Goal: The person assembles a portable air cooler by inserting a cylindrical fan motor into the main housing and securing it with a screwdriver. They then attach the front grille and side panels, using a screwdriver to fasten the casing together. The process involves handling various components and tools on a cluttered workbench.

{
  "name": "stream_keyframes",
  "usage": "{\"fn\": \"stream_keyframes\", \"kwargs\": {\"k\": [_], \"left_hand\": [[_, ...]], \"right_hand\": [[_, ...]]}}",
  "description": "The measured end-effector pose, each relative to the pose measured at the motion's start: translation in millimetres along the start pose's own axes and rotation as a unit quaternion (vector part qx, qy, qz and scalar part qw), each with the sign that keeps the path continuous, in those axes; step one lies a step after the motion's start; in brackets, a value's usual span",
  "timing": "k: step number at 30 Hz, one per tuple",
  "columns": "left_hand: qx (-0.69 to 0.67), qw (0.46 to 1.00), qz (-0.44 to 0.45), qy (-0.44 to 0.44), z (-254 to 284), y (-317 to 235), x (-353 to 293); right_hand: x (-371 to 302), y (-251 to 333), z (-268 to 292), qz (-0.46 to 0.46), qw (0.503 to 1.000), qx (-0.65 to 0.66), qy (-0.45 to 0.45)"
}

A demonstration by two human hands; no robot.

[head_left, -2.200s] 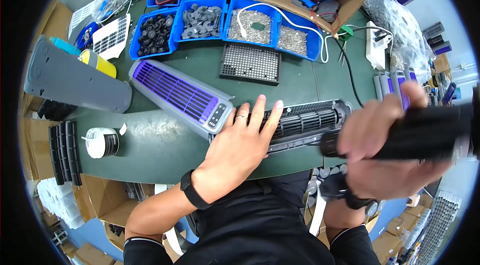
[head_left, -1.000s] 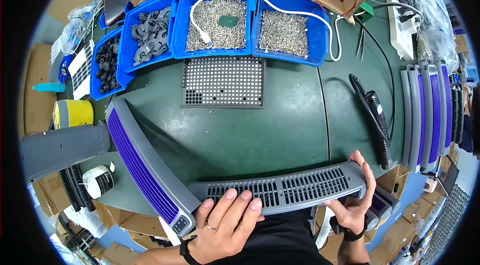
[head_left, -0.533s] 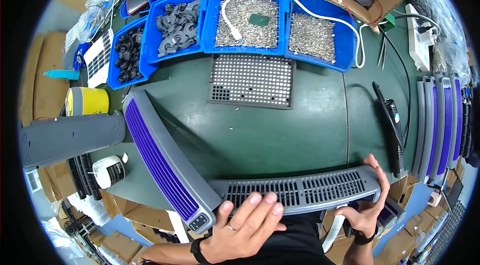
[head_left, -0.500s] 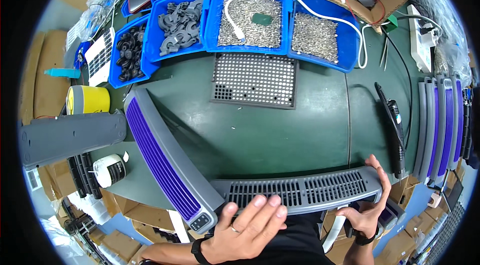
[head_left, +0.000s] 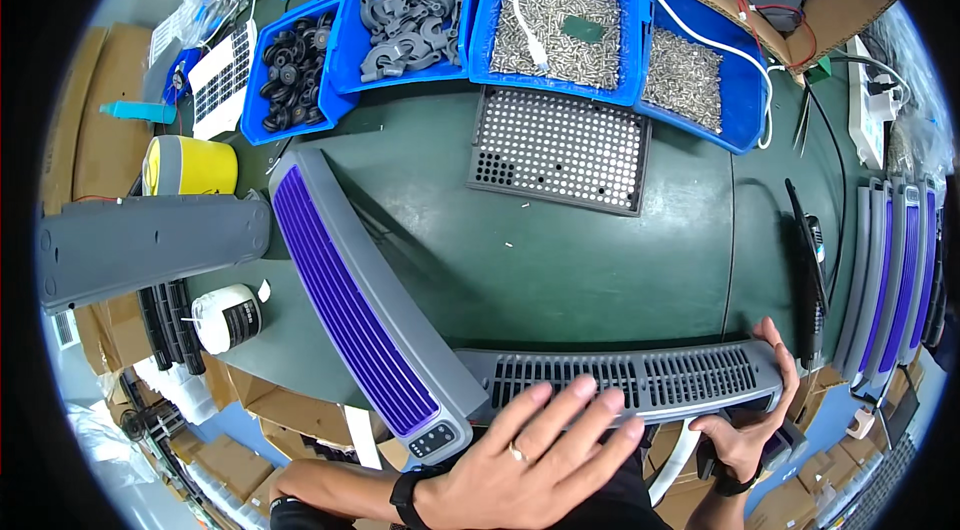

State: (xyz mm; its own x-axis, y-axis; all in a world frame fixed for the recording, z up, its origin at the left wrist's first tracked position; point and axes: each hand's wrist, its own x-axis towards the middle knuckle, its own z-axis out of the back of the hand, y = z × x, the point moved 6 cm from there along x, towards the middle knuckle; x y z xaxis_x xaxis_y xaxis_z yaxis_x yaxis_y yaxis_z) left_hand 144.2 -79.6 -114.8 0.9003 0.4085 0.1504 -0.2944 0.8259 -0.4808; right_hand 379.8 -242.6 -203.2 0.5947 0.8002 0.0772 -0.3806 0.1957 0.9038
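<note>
A long, curved grey housing (head_left: 690, 377) with rows of black slots lies along the table's near edge. My right hand (head_left: 750, 420) is wrapped round its right end, thumb below and fingers over the far side. Over its near edge, left of the middle, my left hand (head_left: 545, 455) is stretched out with the fingers apart; whether the fingertips touch the slots I cannot tell. A second curved grey housing with a purple louvred grille (head_left: 350, 300) slants across the table, its lower end overlapping the slotted one's left end.
Blue bins hold black wheels (head_left: 295, 75), grey clips (head_left: 410, 25) and small metal screws (head_left: 570, 20). A perforated tray (head_left: 560, 150) lies below them. At left are a grey panel (head_left: 150, 240), a white tub (head_left: 225, 318) and a yellow container (head_left: 195, 166); at right, a black tool (head_left: 810, 275) and stacked purple-grilled housings (head_left: 890, 270).
The whole view has shifted, so the table's things sit further right. My left hand's fingers have spread a little wider. My right hand keeps its hold on the slotted housing.
</note>
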Motion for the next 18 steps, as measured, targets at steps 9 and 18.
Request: {"fn": "stream_keyframes", "kwargs": {"k": [9,18], "left_hand": [[-0.027,0.999,-0.042,-0.006,-5,-1,-4],[-0.053,0.995,-0.083,0.005,1,4,-2]], "right_hand": [[16,12,14,-0.056,0.997,0.011,0.048],[16,18,10,-0.101,0.993,-0.055,0.034]]}}
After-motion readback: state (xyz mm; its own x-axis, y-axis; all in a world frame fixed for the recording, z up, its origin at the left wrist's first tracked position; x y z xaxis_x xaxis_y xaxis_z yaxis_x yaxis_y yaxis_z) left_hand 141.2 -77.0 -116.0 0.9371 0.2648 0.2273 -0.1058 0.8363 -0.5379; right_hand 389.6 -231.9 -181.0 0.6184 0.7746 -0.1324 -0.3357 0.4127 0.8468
